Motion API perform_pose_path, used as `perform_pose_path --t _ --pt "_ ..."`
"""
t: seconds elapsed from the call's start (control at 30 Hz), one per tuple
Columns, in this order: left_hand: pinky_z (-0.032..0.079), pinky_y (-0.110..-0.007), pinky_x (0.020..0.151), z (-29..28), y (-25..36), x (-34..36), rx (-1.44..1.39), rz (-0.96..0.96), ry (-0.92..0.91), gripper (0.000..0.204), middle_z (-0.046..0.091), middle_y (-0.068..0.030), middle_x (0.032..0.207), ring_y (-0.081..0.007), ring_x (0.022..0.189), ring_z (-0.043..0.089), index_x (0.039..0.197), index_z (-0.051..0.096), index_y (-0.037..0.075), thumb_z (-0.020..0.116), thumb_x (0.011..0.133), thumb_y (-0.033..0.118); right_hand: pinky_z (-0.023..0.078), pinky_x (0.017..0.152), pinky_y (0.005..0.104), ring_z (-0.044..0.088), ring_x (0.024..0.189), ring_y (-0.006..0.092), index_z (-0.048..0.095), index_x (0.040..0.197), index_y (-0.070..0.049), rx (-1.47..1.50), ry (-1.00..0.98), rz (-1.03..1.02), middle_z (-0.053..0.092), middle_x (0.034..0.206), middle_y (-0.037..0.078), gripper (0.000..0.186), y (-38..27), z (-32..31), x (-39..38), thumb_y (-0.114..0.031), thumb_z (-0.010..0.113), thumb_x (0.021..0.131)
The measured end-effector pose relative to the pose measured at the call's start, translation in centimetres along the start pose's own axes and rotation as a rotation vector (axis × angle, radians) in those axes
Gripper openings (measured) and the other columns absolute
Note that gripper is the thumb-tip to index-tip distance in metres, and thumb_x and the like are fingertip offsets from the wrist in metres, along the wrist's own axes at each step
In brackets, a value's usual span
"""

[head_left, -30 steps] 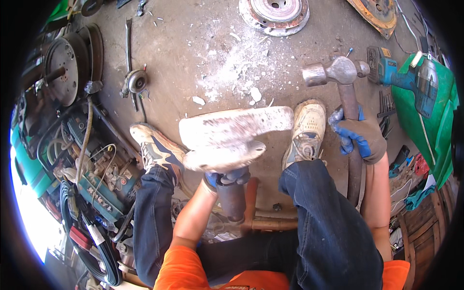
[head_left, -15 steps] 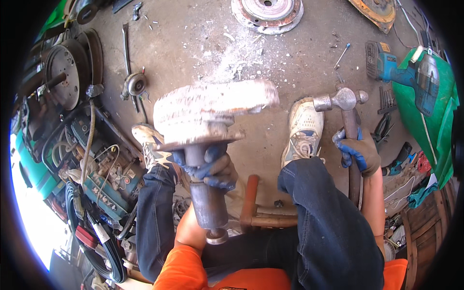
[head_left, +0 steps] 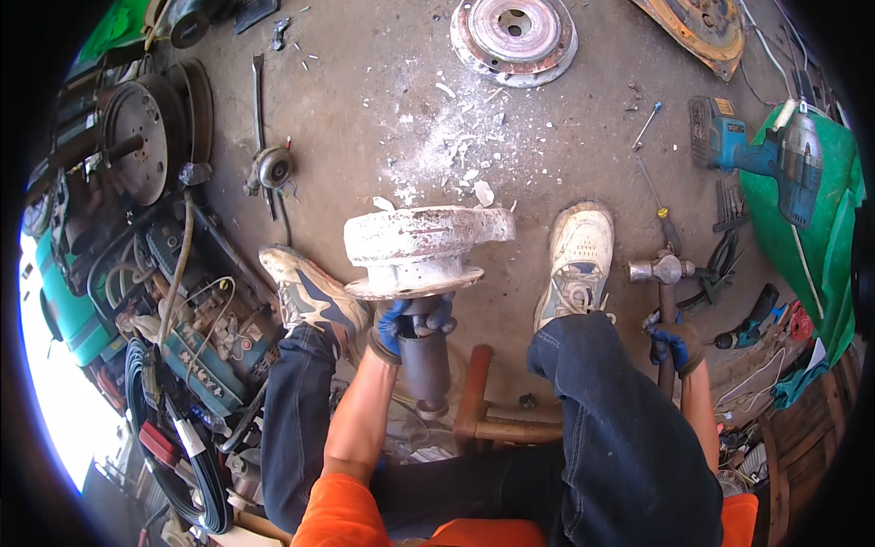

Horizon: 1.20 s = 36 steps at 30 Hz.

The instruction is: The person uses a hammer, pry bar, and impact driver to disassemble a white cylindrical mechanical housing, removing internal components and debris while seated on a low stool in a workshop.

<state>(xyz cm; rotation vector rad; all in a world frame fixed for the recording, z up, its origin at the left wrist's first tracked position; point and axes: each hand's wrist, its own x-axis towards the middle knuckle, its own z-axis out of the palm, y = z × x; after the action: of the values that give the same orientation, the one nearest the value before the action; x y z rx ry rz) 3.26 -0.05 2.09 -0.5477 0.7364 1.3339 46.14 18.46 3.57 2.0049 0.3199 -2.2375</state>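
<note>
My gloved left hand (head_left: 401, 326) is wrapped round the neck of a pump (head_left: 424, 365), between its rusty-rimmed flange and the dark grey cylindrical body. The pump's rounded casing (head_left: 419, 235), coated in chipped white scale, points away from me at floor level, close to white flakes. Its shaft end points toward me. In my gloved right hand (head_left: 673, 342) is a ball-peen hammer (head_left: 667, 268), gripped by its dark handle. The hammer is upright beside my right knee, its head at the far end.
White debris (head_left: 447, 137) lies on the concrete beyond the pump, before a round flanged plate (head_left: 515, 27). A cordless impact wrench (head_left: 770, 150) lies on green cloth at right, near a screwdriver (head_left: 665, 219). An engine (head_left: 196, 328) stands at left; a wooden stool (head_left: 474, 401) is between my legs.
The pump has gone down and away from me, toward the floor, with my left hand round it. Loose white chunks now show beside its casing. My right hand and hammer have dropped lower.
</note>
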Motion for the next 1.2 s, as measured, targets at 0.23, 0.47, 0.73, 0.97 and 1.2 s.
perform_pose_path --t 0.23,0.47,0.73,0.97,1.2 --pt "0.041 -0.047 0.099 -5.7 8.2 2.5 1.542 0.199 0.222 0.07 0.054 -0.0169 0.132 -0.0305 0.115 0.053 0.137 0.045 0.005 0.073 0.079 0.032 0.052 0.055 0.0395 0.061 0.059 0.0251 0.061 0.102 0.002 -0.29 0.041 -0.013 0.062 0.072 0.013 0.03 5.0 -2.9 4.9 -0.017 0.07 0.08" --pt "0.033 -0.043 0.108 -9.2 6.5 4.2 1.881 0.215 -0.025 0.079 0.048 -0.0142 0.14 -0.0294 0.126 0.044 0.14 0.043 0.007 0.076 0.073 0.034 0.051 0.072 0.0433 0.066 0.077 0.0348 0.062 0.103 -0.001 -1.284 0.539 -0.281 0.068 0.085 0.019 0.049 8.3 -4.6 6.5 -0.044 0.067 0.08" --pt "0.032 -0.041 0.111 -5.0 7.0 5.5 2.145 0.125 -0.127 0.078 0.049 -0.0149 0.141 -0.0331 0.131 0.042 0.136 0.05 0.009 0.074 0.07 0.041 0.048 0.083 0.0451 0.065 0.095 0.0377 0.067 0.104 -0.002 -1.164 0.443 -0.152 0.068 0.097 0.021 0.044 -2.2 2.9 2.0 -0.042 0.061 0.085" --pt "0.033 -0.04 0.111 -7.8 7.4 6.1 1.993 0.061 -0.122 0.073 0.049 -0.0146 0.141 -0.0322 0.131 0.043 0.136 0.05 0.009 0.074 0.073 0.037 0.051 0.076 0.0322 0.066 0.083 0.0188 0.066 0.107 0.001 -0.715 0.315 -0.626 0.069 0.09 0.015 0.029 -3.7 8.1 2.9 -0.023 0.063 0.09" --pt "0.031 -0.039 0.112 -6.3 6.7 5.4 2.051 -0.045 -0.146 0.073 0.046 -0.0137 0.144 -0.0306 0.133 0.041 0.139 0.047 0.009 0.074 0.076 0.032 0.052 0.075 0.031 0.066 0.08 0.0163 0.063 0.109 0.004 -0.71 -0.127 -0.614 0.068 0.089 0.016 0.034 -6.2 19.8 4.6 -0.026 0.063 0.092"
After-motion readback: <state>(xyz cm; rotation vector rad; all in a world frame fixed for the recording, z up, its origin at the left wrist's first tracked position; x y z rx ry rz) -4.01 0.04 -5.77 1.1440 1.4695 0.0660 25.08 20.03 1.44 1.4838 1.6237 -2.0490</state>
